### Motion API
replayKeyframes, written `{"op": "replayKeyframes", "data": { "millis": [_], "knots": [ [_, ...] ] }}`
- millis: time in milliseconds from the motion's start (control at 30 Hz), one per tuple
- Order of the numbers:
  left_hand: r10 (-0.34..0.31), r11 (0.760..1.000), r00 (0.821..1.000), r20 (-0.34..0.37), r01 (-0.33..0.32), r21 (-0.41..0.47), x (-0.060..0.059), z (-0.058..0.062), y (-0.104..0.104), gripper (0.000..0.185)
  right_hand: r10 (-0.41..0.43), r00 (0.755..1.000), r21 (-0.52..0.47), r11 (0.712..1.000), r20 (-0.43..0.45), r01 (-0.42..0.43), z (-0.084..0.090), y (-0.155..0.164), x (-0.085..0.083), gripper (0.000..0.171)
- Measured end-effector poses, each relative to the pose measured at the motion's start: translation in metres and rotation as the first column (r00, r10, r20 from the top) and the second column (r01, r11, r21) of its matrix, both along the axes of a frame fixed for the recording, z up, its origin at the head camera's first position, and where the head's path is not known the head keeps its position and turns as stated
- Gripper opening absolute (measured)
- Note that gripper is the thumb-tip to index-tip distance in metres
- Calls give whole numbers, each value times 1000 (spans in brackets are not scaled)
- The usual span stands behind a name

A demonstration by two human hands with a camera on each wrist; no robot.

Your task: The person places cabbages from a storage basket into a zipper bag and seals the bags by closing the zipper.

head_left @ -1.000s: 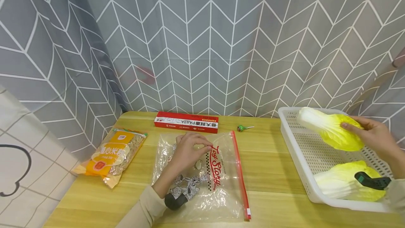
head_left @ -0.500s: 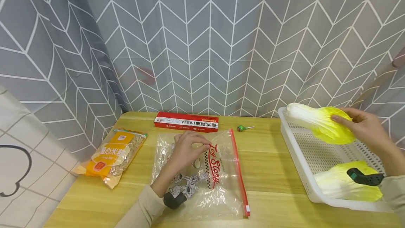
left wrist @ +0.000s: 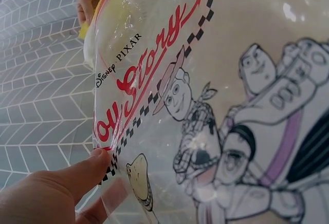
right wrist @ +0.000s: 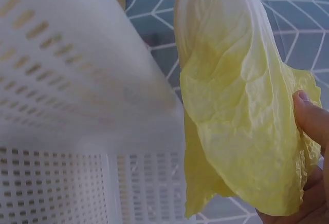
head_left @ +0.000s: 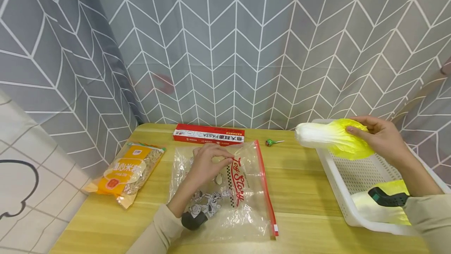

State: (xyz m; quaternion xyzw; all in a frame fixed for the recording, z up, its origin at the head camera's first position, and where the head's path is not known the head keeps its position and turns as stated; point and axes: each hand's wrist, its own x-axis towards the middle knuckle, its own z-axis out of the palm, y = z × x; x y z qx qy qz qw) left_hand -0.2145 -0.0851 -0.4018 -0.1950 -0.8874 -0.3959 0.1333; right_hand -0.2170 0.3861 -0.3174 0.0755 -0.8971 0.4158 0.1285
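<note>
Here, two cabbages are counted: one cabbage (head_left: 332, 140) is held in the air by the right hand (head_left: 380, 138), its leafy end wrapped by curled fingers and thumb; a second cabbage (head_left: 377, 207) is left lying in the white basket (head_left: 334, 185); one basket, one zip bag (head_left: 225, 191), one red pasta box (head_left: 208, 134), one noodle packet (head_left: 125, 172) and one lollipop (head_left: 270, 142) are seen on the wooden table (head_left: 303, 195). The held cabbage is kept above the basket's far left corner, its long axis roughly level, the white stem end pointed left past the rim toward the bag, the yellow leaves toward the palm. The bag is laid flat at the table's middle, its red zip edge turned toward the basket; its upper film is pinched between thumb and fingertips of the left hand (head_left: 208, 164). A bare strip of table is left between the zip edge and the basket; the basket's right side is set at the table's edge.
</note>
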Motion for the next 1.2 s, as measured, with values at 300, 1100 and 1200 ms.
{"op": "replayKeyframes", "data": {
  "millis": [300, 1100, 1200],
  "knots": [
    [3, 1000, 1000, -4, -3, 20, -1, 2, -3, 10, 99, 995, -20, 995, -10, -99, -5, -37, -4, 25],
    [43, 998, 999, -19, -42, 41, -4, 7, -10, 15, 252, 967, 112, 962, -24, -248, -21, -101, 4, 21],
    [48, 998, 999, -14, -47, 44, -4, 7, -10, 16, 270, 962, 122, 957, -34, -264, -24, -107, 5, 19]
  ]
}}
